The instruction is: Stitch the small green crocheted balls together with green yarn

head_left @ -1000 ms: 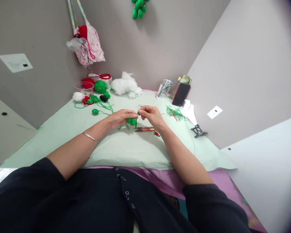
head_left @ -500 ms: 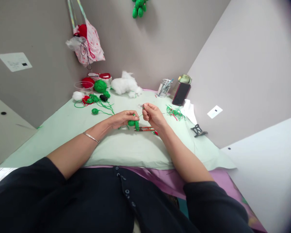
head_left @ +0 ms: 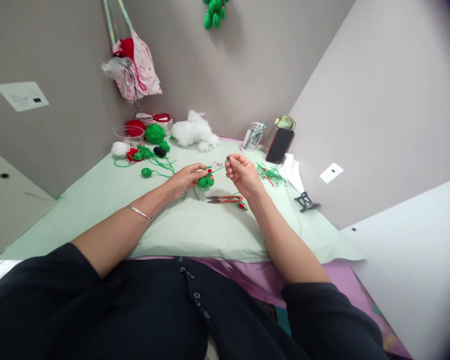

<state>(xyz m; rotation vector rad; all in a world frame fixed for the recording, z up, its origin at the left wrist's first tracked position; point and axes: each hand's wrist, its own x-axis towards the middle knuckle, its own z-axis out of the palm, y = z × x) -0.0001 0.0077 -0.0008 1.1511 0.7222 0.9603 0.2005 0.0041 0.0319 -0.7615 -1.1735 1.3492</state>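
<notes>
Over the middle of the table, my left hand (head_left: 189, 179) is closed on a small green crocheted piece (head_left: 205, 182) with a bit of red at its top. A strand of green yarn (head_left: 219, 170) runs taut from that piece to my right hand (head_left: 243, 174), whose fingers pinch it. Whether a needle is in that pinch is too small to tell. Below my hands lie thread snips (head_left: 225, 199) with orange handles, blades pointing left. Beside their handles rests a small red and green crocheted piece (head_left: 241, 205).
Green yarn balls (head_left: 155, 133), a black thread spool (head_left: 159, 151) and white stuffing (head_left: 195, 131) stand at the back left. Toward the right are yarn scraps (head_left: 270, 174), a phone (head_left: 280, 145), a clear cup (head_left: 254, 136) and a black hair clip (head_left: 306, 202).
My right hand has moved slightly up and to the right, drawing the green strand out. The crocheted piece has been raised and turned, showing red and uncovering the snips' blades.
</notes>
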